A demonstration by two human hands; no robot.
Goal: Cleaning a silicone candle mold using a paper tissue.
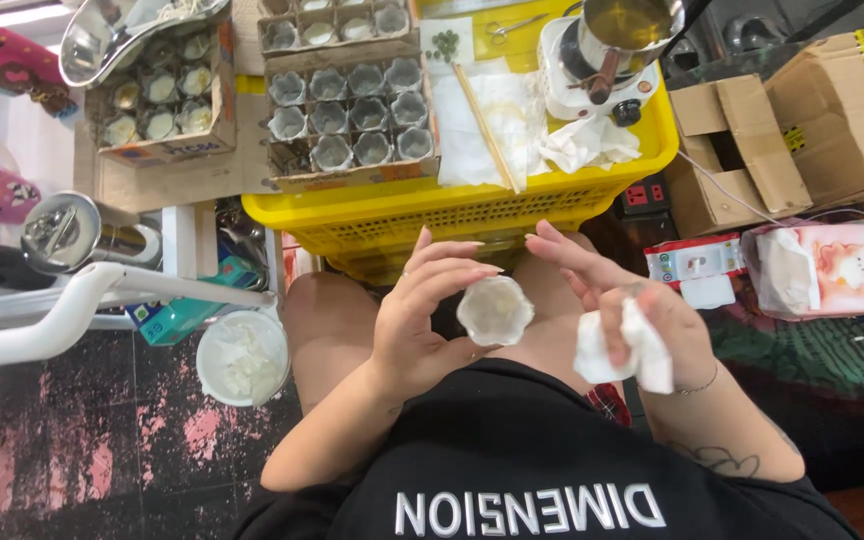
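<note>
My left grip (422,320) pinches the scalloped glass cup (494,309), mouth up; right grip (632,315), just beside, clutches crumpled tissue (620,350).

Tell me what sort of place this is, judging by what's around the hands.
Probably a small home workshop for pouring candles or something similar. Cardboard trays of small filled cups sit on a yellow crate, beside a metal pot on a small heater. The left hand holds one cup.
</note>
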